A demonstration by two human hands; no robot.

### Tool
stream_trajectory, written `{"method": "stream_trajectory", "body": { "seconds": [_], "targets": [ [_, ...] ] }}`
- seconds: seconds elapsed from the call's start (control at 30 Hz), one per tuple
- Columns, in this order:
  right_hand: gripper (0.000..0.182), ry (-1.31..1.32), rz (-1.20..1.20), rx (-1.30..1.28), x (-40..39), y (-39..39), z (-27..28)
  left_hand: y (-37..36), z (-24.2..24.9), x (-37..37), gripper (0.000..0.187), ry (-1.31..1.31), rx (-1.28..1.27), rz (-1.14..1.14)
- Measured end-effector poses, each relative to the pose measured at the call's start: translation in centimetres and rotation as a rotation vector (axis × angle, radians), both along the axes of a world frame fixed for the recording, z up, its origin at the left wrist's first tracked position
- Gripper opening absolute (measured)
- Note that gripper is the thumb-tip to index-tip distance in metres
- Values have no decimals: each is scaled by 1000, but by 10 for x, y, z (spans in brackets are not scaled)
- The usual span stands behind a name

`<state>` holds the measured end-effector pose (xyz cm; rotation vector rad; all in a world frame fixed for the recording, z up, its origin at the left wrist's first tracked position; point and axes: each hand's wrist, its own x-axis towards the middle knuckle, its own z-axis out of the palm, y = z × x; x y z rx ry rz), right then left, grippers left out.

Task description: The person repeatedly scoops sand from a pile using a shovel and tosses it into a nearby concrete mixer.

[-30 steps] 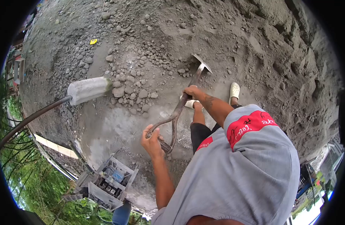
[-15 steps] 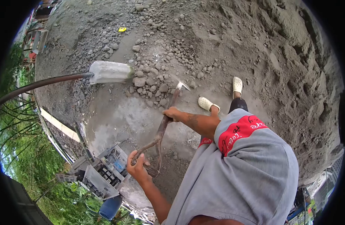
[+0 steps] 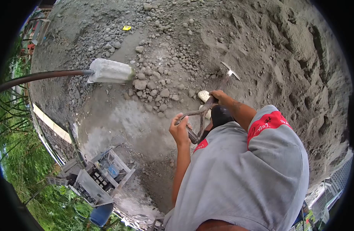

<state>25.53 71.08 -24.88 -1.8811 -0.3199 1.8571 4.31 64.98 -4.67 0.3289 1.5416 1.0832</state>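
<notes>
I hold a shovel [image 3: 203,112] with a dark wooden shaft and a forked grip end. My right hand [image 3: 220,96] wraps round the shaft partway down. Curled on one side of the forked grip is my left hand [image 3: 179,129], fingers closed. The bright metal blade [image 3: 231,71] shows almost edge-on, above loose grey sand on the right, with nothing visible on it. Below the shaft, a cream clog [image 3: 204,95] on my foot is partly hidden.
A heap of stones [image 3: 154,86] lies ahead. Beside it rests a concrete block [image 3: 110,71] with a rusty pipe [image 3: 46,75] running from it. Plastic crates [image 3: 104,177] and a blue drum [image 3: 101,215] stand at lower left. Rough sand [image 3: 300,88] rises on the right.
The shovel has swung right, away from the stone heap, and its blade is now over the sand. Both hands moved right with it, keeping their hold. My body has turned.
</notes>
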Motion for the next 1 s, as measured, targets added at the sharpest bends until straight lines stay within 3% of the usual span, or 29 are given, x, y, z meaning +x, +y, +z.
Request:
{"method": "stream_trajectory", "body": {
  "seconds": [0.07,0.1,0.17,0.2,0.23,0.3,0.37,0.43,0.5,0.57,0.63,0.67,0.73,0.9,1.0],
  "targets": [
    [25,51,265,-52,6,-4,-24,6,-18,8,29,23,-26,-9],
    [25,59,253,-58,-7,2,-33,8,-25,9,30,23,-46,-15],
    [20,-192,290,-304,-36,-1,-54,8,-25,-10,31,83,-41,-86],
    [15,-128,287,-184,-50,-18,-81,1,-22,-26,30,113,-43,-77],
    [18,-162,570,106,-62,-39,-130,-7,-18,-41,30,141,-37,-68],
    [20,-457,1243,646,-90,-38,-67,-28,-5,-76,31,180,-70,-52],
    [20,-452,940,278,-153,-42,-82,-34,4,-107,31,349,-74,-48],
    [27,-13,17,-393,-193,-16,2,-37,21,-139,30,348,-71,2],
    [29,-377,1476,672,-218,-20,-6,-46,37,-173,28,344,-72,68],
    [27,-98,791,298,-270,-25,-1,-51,46,-199,27,397,-12,120],
    [26,161,684,269,-304,-22,5,-57,63,-206,26,479,30,75],
    [26,163,683,276,-318,-21,14,-57,70,-208,25,563,71,24],
    [27,274,96,-134,-330,-19,68,-57,83,-219,25,556,65,21],
    [27,287,-40,-72,-326,-26,72,-52,88,-240,27,445,85,12],
    [25,237,-228,-59,-280,-39,43,-45,53,-229,27,294,45,-35]
  ]
}}
